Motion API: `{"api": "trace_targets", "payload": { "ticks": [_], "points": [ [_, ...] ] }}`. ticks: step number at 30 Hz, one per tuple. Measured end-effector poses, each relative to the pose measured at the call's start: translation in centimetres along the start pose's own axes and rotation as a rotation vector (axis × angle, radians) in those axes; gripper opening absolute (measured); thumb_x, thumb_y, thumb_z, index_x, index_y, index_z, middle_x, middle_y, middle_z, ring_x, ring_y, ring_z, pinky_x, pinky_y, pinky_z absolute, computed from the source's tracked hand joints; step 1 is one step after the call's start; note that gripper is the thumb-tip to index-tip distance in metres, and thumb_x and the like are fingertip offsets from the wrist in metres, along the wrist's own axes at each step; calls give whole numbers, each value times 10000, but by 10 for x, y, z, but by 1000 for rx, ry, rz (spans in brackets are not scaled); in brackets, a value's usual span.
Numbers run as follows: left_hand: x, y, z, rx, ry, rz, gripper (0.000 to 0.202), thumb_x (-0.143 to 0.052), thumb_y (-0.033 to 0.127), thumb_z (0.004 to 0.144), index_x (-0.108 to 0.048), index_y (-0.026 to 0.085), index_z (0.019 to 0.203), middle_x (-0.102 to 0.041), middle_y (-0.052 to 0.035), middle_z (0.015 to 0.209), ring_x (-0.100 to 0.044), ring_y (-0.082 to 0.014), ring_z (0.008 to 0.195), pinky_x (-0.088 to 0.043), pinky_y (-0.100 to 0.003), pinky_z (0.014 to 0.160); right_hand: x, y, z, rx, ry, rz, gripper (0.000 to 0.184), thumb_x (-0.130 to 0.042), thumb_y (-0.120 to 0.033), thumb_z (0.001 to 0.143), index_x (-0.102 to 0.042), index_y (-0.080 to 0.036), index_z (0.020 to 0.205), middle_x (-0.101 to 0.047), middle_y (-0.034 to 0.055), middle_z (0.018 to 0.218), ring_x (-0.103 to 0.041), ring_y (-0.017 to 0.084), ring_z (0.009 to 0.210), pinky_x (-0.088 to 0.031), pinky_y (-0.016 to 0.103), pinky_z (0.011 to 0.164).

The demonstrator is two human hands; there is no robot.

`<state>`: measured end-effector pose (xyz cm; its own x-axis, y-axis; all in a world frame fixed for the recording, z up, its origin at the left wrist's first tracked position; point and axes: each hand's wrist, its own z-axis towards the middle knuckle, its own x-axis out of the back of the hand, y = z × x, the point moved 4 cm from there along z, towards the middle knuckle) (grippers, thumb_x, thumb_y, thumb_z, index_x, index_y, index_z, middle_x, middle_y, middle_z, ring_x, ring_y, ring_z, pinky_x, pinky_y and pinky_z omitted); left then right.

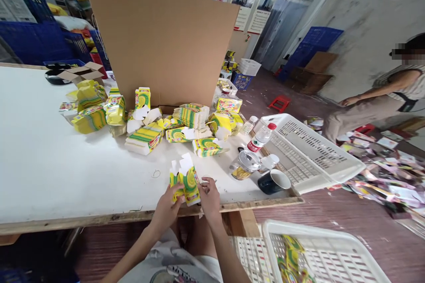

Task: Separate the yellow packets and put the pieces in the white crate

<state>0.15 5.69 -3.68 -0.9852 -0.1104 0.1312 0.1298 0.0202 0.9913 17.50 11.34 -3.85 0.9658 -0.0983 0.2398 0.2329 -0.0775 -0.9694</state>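
My left hand (168, 207) and my right hand (209, 198) both grip a small yellow and green carton (186, 183) at the near edge of the white table (49, 163). The carton stands upright with its white top flaps open. My fingers are wrapped round its lower part from both sides. Further back on the table lies a heap of the same yellow and green cartons (149, 119), some folded up, some flat in stacks.
A big cardboard sheet (162, 40) stands behind the heap. A water bottle (262, 137), a glass jar (244, 166) and a dark mug (274, 181) sit at the table's right end, beside a tilted white crate (308, 150). Another white crate (318, 252) with cartons stands on the floor. A person (381, 97) bends at the right.
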Motion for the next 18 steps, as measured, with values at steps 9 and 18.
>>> {"api": "trace_targets", "payload": {
  "ticks": [9, 18],
  "points": [
    [-30, 32, 5, 200, -176, -562, 587, -729, 618, 746, -719, 172, 1128, -757, -156, 1131, -694, -334, 1066, -532, -459, 947, 11, -9, -46, -159, -108, 382, 356, -701, -520, 757, -681, -199, 910, -758, 65, 827, -688, 200, 655, -516, 292, 556],
    [-33, 47, 1, 273, -254, -736, 505, -832, 516, 675, -757, 152, 1017, -792, -143, 976, -723, -330, 995, -548, -444, 908, 20, -24, -53, -84, -159, 334, 305, -695, -481, 824, -727, -201, 942, -782, 93, 965, -730, 261, 906, -578, 378, 778]
  ]
}}
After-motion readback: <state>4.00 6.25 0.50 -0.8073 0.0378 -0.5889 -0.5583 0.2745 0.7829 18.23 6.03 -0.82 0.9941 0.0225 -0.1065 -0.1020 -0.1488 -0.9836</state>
